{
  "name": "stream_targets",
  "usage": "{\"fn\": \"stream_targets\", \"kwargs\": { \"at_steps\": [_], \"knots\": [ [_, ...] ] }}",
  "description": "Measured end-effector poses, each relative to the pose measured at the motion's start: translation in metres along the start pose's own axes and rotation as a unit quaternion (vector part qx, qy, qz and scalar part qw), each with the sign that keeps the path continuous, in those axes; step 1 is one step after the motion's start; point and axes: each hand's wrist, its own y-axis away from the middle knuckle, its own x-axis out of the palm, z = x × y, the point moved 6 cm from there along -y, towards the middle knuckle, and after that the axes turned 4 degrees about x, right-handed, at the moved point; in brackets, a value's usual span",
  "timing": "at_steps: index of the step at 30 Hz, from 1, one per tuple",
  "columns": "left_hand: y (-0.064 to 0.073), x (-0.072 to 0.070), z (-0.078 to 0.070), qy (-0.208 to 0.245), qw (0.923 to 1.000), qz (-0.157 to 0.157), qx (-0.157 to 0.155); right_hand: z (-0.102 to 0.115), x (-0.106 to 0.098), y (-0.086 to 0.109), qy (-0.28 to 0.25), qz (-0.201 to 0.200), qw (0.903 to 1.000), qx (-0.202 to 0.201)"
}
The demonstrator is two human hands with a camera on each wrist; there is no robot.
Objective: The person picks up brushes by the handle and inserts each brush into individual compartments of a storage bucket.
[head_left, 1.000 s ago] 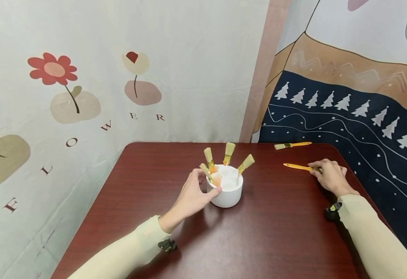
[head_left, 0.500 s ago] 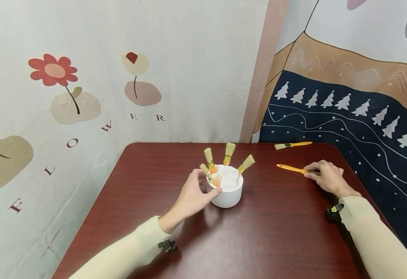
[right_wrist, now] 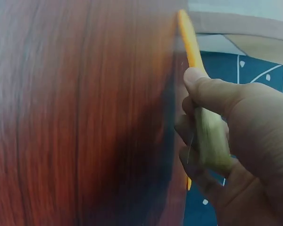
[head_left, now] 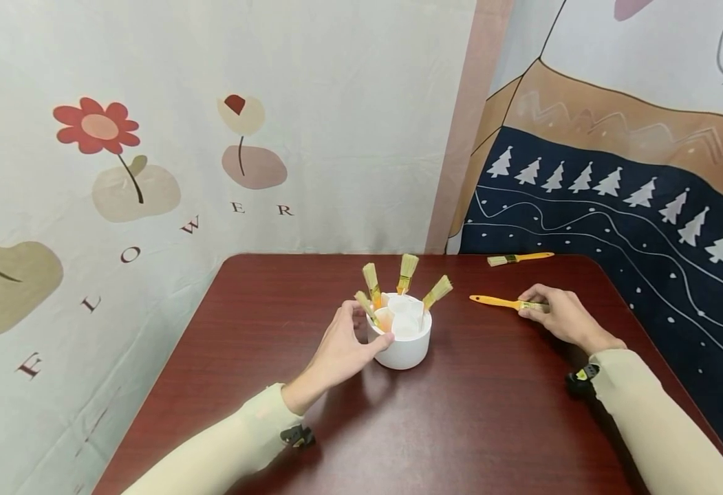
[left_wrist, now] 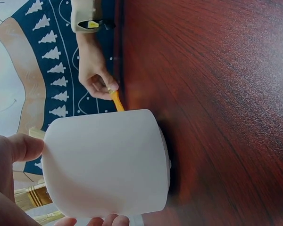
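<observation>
My left hand (head_left: pixel 349 344) holds the side of a white round pot (head_left: pixel 403 352), its thumb at the near rim and the fingers round the far side. Several paintbrushes stand in the pot with bristles up, such as one pale-bristled brush (head_left: pixel 407 271) at the back. To the right of the pot, my right hand (head_left: pixel 559 313) pinches another paintbrush (head_left: pixel 494 301) near its bristles. That brush's orange handle points left toward the pot; in the right wrist view its bristles (right_wrist: pixel 212 141) lie under the palm. The left wrist view shows the white pot wall (left_wrist: pixel 106 165) up close.
One more orange-handled paintbrush (head_left: pixel 530 256) lies at the far right edge of the dark red table (head_left: pixel 460 426). Behind the table hang a pale cloth with flower prints (head_left: pixel 349 137) and a navy cloth with tree prints (head_left: pixel 633 227).
My right hand has moved left with the paintbrush, bringing the handle's end nearer the pot. My left hand and the pot have stayed in place.
</observation>
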Motion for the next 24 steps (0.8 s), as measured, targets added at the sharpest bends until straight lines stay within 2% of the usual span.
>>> {"fn": "stream_targets", "kwargs": {
  "at_steps": [8, 15, 24],
  "knots": [
    [0.001, 0.000, 0.002, 0.002, 1.0000, 0.001, -0.004, 0.007, -0.001, 0.002, -0.055, -0.017, 0.9982, 0.018],
    [0.000, 0.001, 0.001, -0.001, 1.0000, 0.001, -0.003, 0.008, -0.004, 0.004, -0.051, -0.050, 0.9971, 0.027],
    [0.000, 0.001, 0.003, 0.003, 1.0000, 0.003, -0.005, 0.013, -0.008, 0.006, -0.079, -0.091, 0.9923, 0.027]
  ]
}}
